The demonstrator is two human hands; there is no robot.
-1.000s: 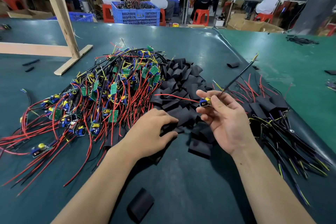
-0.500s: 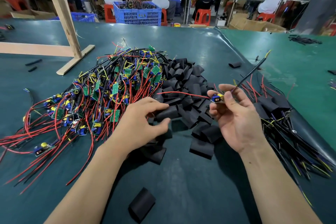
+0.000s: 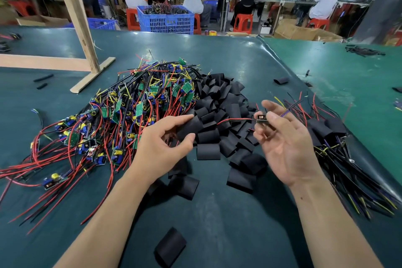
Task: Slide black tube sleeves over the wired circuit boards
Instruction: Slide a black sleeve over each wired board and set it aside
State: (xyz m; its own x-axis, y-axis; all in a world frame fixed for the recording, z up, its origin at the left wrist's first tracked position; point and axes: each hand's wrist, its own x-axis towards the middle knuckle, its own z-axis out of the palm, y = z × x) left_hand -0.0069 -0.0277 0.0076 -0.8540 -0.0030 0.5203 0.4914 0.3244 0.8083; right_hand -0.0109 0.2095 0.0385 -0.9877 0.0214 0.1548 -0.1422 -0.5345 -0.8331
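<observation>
Left hand (image 3: 162, 148) pinching black sleeve (image 3: 189, 125), right hand (image 3: 282, 137) holding wired board (image 3: 261, 119), bare mat (image 3: 217, 213) nearside.

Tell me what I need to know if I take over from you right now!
Right hand: pinching one wired circuit board between thumb and fingers, no sleeve on it yet.
Left hand: picking a black sleeve out of the sleeve pile in the middle.
Bare boards with red wires are heaped on the left. Sleeved ones lie on the right.
One loose sleeve lies near you.
Left to do: slide a sleeve over the held board, put it on the right, then keep going through the big left heap.
</observation>
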